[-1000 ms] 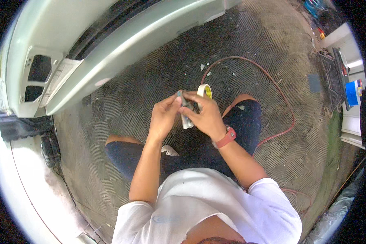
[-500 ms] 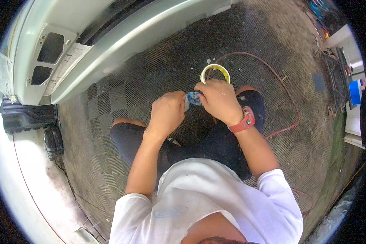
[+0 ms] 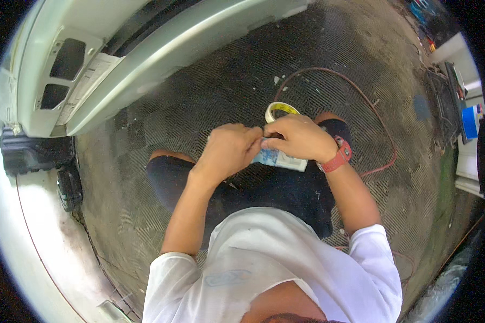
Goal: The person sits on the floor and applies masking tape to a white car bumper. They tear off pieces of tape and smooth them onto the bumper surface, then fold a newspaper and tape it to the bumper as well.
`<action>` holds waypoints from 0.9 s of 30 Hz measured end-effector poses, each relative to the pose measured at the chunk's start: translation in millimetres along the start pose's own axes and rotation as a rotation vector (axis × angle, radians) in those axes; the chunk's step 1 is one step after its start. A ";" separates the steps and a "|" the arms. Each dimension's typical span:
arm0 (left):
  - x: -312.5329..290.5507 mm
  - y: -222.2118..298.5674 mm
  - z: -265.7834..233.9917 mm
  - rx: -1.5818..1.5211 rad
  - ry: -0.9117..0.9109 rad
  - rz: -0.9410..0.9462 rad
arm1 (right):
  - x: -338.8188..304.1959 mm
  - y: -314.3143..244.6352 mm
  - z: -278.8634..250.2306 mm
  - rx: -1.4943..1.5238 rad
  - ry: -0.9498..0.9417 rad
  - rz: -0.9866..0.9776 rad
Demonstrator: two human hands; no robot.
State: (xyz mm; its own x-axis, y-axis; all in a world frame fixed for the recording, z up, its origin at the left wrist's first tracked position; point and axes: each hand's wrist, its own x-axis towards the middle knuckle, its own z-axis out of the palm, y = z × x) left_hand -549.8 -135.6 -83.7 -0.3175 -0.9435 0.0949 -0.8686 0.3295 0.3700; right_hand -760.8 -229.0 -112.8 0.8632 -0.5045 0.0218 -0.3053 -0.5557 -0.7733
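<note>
1. Left hand (image 3: 229, 151) and right hand (image 3: 299, 139) meet over the knees, both pinched closed on a small pale blue-printed packet (image 3: 277, 158), steadying it between them
2. Roll of yellowish tape (image 3: 279, 110) sits on the ribbed mat (image 3: 210, 97) just beyond the right knuckles, within reach
3. Red hose (image 3: 372, 102) loops around behind

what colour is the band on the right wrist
Red, clearest in the head view: the wristband sits just behind the right hand.

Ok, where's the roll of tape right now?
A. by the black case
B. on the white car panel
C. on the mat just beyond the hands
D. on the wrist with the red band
C: the roll of tape shows on the mat just beyond the right hand.
</note>
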 end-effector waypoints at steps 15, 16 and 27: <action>-50.2 3.6 28.7 -0.895 -0.088 -0.452 | -35.2 -20.2 59.6 0.114 0.277 -0.038; -51.0 8.2 24.2 -0.975 -0.092 -0.555 | -36.3 -24.0 57.5 0.024 0.305 -0.073; -35.1 -5.9 -2.4 -0.497 -0.142 -0.347 | -75.1 21.1 18.0 0.418 0.162 0.043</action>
State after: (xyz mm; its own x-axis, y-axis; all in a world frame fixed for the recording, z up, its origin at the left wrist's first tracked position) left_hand -532.6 -104.5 -87.1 -0.1253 -0.9676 -0.2190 -0.6601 -0.0834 0.7465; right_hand -824.9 -191.0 -142.1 0.7690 -0.6367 0.0568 -0.1222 -0.2337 -0.9646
